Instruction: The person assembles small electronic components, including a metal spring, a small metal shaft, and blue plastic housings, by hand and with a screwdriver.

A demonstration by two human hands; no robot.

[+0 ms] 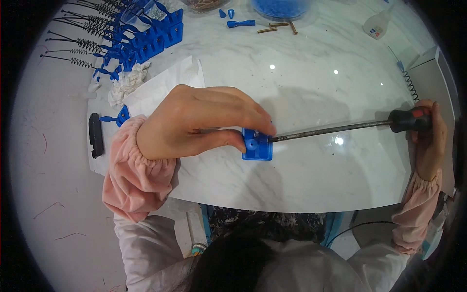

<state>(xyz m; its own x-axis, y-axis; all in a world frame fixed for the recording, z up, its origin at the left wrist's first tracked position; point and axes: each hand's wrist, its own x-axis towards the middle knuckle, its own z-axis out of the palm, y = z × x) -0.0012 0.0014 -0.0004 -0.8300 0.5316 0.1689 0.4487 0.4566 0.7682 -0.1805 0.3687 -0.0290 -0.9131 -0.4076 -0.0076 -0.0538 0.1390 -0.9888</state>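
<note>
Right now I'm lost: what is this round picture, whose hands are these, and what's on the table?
There is no machine here. A person wears a wide-angle camera on the head, looking down, so the edges bend. The left hand pins a small blue part to the white marble table. The right hand grips the black and red handle of a long screwdriver, its tip at the part. At the far left lie more blue parts and wire springs; farther along, brass screws, a glue bottle and a crumpled cloth.
</note>
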